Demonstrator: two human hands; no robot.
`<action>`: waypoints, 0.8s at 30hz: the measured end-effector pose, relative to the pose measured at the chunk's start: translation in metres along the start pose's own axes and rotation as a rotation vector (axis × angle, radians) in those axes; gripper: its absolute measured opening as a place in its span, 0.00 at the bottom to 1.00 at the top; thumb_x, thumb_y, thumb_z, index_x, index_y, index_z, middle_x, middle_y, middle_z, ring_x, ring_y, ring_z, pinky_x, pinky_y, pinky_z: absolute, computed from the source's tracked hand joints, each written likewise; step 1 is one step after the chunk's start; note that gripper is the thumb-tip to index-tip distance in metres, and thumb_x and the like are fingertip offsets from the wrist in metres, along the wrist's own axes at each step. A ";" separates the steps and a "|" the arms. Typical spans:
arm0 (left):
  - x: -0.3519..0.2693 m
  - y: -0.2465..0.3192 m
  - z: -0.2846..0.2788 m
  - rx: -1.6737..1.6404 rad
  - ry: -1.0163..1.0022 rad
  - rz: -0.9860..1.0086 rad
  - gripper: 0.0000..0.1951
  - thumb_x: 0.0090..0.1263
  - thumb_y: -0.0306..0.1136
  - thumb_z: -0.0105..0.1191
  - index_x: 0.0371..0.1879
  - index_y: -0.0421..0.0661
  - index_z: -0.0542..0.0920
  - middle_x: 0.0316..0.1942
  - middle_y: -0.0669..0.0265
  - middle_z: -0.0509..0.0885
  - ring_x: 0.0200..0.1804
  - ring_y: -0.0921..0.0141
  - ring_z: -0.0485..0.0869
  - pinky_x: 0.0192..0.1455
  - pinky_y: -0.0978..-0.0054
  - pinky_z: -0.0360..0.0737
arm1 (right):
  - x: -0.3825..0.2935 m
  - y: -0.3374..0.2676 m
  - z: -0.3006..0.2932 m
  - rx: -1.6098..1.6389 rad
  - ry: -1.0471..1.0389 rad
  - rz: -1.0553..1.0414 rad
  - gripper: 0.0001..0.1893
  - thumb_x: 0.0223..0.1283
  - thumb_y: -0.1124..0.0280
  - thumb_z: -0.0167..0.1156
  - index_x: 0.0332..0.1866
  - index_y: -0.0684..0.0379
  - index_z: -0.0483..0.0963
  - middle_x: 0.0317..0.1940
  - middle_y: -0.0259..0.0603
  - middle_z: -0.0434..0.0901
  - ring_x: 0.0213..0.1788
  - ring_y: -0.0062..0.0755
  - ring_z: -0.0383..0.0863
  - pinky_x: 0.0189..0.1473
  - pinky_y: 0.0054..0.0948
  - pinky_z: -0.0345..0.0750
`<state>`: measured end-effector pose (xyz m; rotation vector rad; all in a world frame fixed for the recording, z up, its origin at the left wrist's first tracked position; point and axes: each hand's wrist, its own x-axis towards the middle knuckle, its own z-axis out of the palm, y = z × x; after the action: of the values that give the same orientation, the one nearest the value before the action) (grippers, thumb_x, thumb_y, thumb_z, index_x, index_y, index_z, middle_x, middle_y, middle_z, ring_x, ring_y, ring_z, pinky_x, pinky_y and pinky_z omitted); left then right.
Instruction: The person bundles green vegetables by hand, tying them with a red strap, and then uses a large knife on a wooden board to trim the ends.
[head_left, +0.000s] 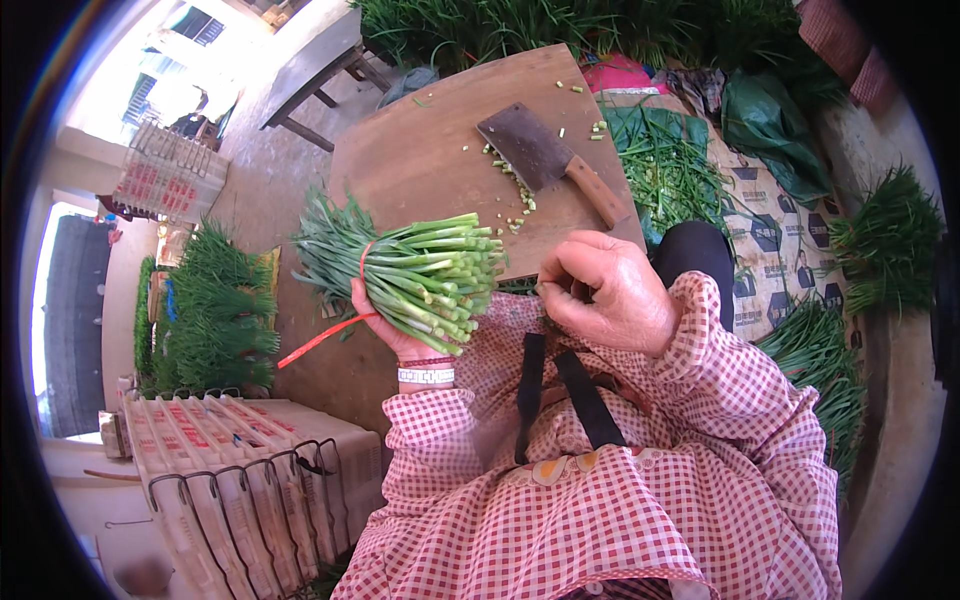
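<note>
My left hand (386, 326) holds up a bundle of green leafy stalks (427, 281), cut ends to the right, with a red tie (364, 259) around it and one tie end hanging loose. To the right of the stalk ends is my right hand (607, 292), its fingers curled together; whether anything thin is between them cannot be told. Beyond both hands a cleaver (529, 146) with a wooden handle lies flat on a wooden board (405, 161). Short cut stalk pieces (525, 196) are scattered beside its blade.
Piled greens (487, 30) line the far side. Loose trimmings (667, 172) lie right of the board on green sheeting. More bundles stand at left (217, 307) and right (889, 240). A plastic crate (255, 465) is at lower left, a wooden table (319, 64) farther off. A checked sleeve (844, 45) shows at upper right.
</note>
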<state>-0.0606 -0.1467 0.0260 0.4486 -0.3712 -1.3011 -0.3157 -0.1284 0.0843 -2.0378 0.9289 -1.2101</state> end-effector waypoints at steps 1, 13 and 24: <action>0.002 -0.001 -0.002 0.002 -0.007 -0.016 0.26 0.69 0.54 0.43 0.58 0.49 0.75 0.56 0.60 0.78 0.56 0.57 0.77 0.61 0.52 0.74 | 0.000 0.000 0.001 0.017 -0.013 -0.006 0.04 0.49 0.79 0.62 0.29 0.64 0.75 0.25 0.44 0.75 0.27 0.41 0.78 0.30 0.32 0.75; 0.001 -0.007 -0.004 0.024 -0.048 -0.114 0.24 0.70 0.49 0.45 0.56 0.44 0.76 0.53 0.61 0.80 0.56 0.61 0.77 0.63 0.57 0.71 | 0.011 0.008 0.028 0.127 0.029 0.007 0.07 0.48 0.77 0.63 0.35 0.63 0.79 0.27 0.45 0.80 0.30 0.39 0.82 0.33 0.31 0.77; -0.011 -0.016 0.013 0.048 -0.054 0.012 0.26 0.70 0.52 0.40 0.58 0.47 0.74 0.56 0.61 0.78 0.57 0.62 0.76 0.63 0.58 0.71 | 0.004 -0.004 0.034 0.157 0.087 0.173 0.11 0.47 0.76 0.65 0.38 0.63 0.80 0.27 0.42 0.78 0.27 0.29 0.79 0.31 0.25 0.75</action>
<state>-0.0832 -0.1411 0.0285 0.4512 -0.4503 -1.2966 -0.2826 -0.1243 0.0754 -1.7574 0.9964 -1.2439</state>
